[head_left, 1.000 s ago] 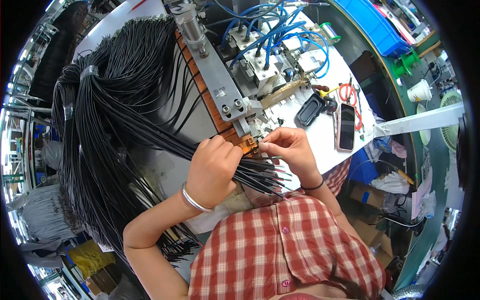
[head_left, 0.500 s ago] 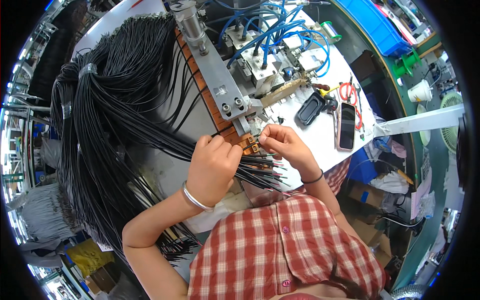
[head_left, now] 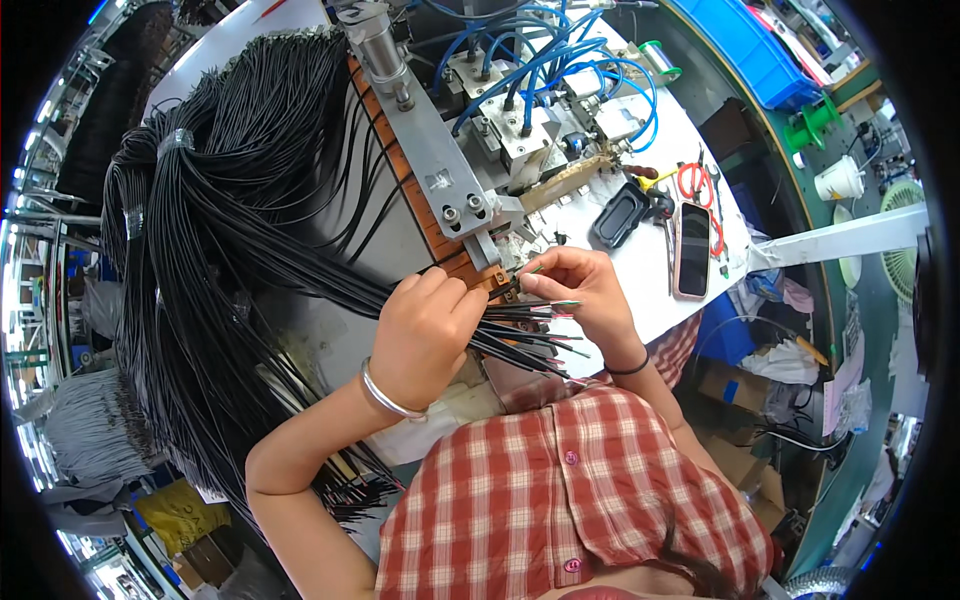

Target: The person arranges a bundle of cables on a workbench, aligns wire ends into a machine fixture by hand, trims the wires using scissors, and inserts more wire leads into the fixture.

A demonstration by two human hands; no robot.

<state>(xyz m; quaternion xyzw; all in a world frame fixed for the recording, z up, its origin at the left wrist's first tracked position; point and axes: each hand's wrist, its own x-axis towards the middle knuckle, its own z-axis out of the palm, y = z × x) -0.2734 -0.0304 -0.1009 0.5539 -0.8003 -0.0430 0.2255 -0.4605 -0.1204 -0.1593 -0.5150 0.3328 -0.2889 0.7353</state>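
My left hand (head_left: 430,325) is closed around a black cable at the front of the machine, its fingertips partly hidden behind the knuckles. Facing it, my right hand (head_left: 588,297) pinches the stripped end of that cable, where green and dark inner wires show. Right behind the fingertips sits a small copper-coloured block (head_left: 492,282) under the machine's grey metal arm (head_left: 440,180). Beneath both hands fan out several loose cable ends (head_left: 530,352) with red, green and white tips. They run from a thick black cable bundle (head_left: 225,190) on the left.
Blue air hoses (head_left: 560,60) loop over the machine at the back. To the right on the white table lie a black tray (head_left: 621,215), a phone (head_left: 692,252) and red-handled scissors (head_left: 695,185). A blue bin (head_left: 745,50) stands beyond.
My right hand has shifted slightly right and its fingers have turned, so green wire now shows at the fingertips. The left hand has barely moved.
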